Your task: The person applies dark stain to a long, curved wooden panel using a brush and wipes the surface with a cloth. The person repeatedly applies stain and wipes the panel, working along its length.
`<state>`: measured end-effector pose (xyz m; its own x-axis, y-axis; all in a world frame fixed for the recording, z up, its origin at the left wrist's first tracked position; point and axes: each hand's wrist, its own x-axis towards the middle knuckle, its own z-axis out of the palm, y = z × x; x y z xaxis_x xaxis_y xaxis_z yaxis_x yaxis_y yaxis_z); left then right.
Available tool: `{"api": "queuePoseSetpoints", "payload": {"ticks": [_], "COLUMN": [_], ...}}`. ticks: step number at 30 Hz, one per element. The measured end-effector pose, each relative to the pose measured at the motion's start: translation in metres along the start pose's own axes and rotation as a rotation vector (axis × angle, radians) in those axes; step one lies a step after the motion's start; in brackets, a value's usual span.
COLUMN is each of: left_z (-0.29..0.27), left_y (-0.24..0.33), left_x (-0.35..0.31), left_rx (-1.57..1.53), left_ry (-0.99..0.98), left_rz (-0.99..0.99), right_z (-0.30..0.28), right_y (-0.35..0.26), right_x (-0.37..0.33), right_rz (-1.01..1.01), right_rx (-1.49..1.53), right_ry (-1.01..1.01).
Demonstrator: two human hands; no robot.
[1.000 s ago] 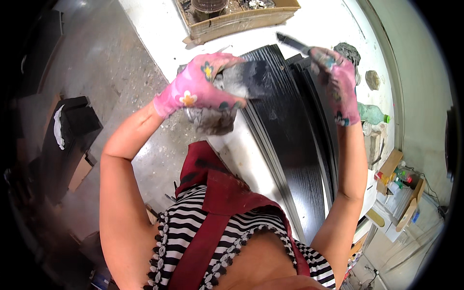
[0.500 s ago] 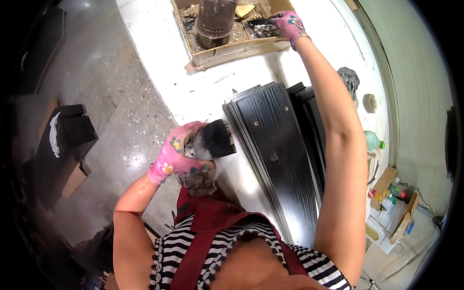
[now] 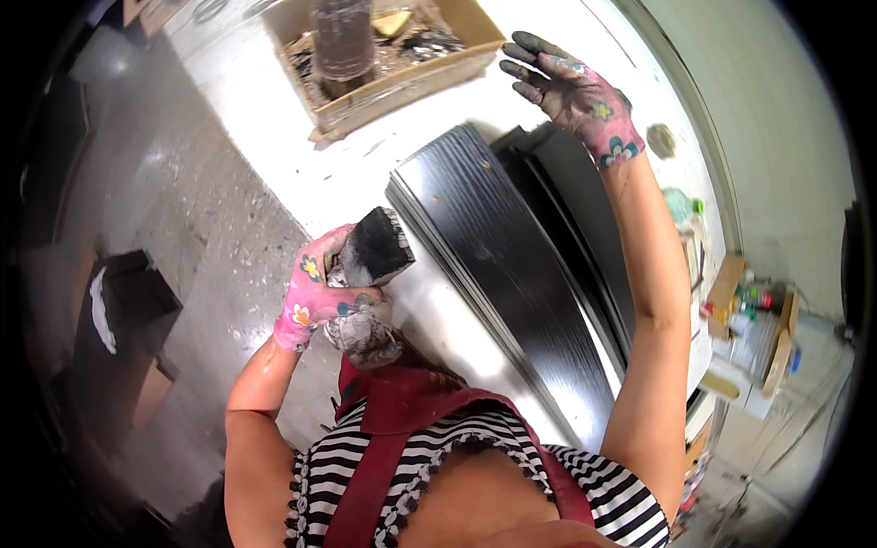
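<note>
My left hand (image 3: 315, 290), in a pink flowered glove, is closed around a black-stained block (image 3: 379, 247) with a rough edge; its exact kind is unclear. A crumpled, grey-smeared cloth (image 3: 363, 333) is bunched in the same hand, below the block. My right hand (image 3: 575, 99), gloved alike, is raised with its fingers spread; its palm and fingertips are blackened and nothing is in it. Beneath and beside it lie stacked black wood-grain panels (image 3: 498, 237). Left of its fingertips stands a cardboard box (image 3: 402, 89) holding a dirty upright cylinder (image 3: 343, 41) and dark scraps (image 3: 431, 44).
The panels rest on a white tabletop (image 3: 274, 137). Along its right side are a green-capped bottle (image 3: 678, 205) and a small roundish lump (image 3: 660, 141). An open carton (image 3: 776, 356) with bottles stands lower right. Black boards (image 3: 123, 310) lie on the floor at left.
My right hand has left the box, coming back and right, and its fingers have spread. My left hand keeps its hold on the block and cloth. The whole view has turned slightly.
</note>
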<state>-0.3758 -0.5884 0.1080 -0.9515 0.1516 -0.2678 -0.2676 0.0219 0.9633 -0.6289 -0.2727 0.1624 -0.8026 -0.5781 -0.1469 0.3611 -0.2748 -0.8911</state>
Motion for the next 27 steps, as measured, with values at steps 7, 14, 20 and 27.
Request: {"api": "queuePoseSetpoints", "payload": {"ticks": [7, 14, 20, 27], "left_z": [0.055, 0.135, 0.16, 0.157], "left_y": [0.027, 0.022, 0.01, 0.035], "left_x": [-0.02, -0.035, -0.048, -0.059], "left_rx": [-0.111, -0.241, -0.264, -0.023], "left_ry": [-0.168, -0.461, -0.543, -0.522], "left_rz": [0.17, 0.228, 0.213, 0.102], "right_z": [0.076, 0.159, 0.189, 0.181], "right_y": [0.013, 0.088, 0.116, 0.131], "right_x": [-0.146, -0.262, -0.299, -0.339], "right_rz": [-0.063, 0.054, -0.113, -0.392], "right_rx": [-0.119, -0.067, 0.094, -0.059], "right_ry": [0.093, 0.295, 0.584, 0.772]}}
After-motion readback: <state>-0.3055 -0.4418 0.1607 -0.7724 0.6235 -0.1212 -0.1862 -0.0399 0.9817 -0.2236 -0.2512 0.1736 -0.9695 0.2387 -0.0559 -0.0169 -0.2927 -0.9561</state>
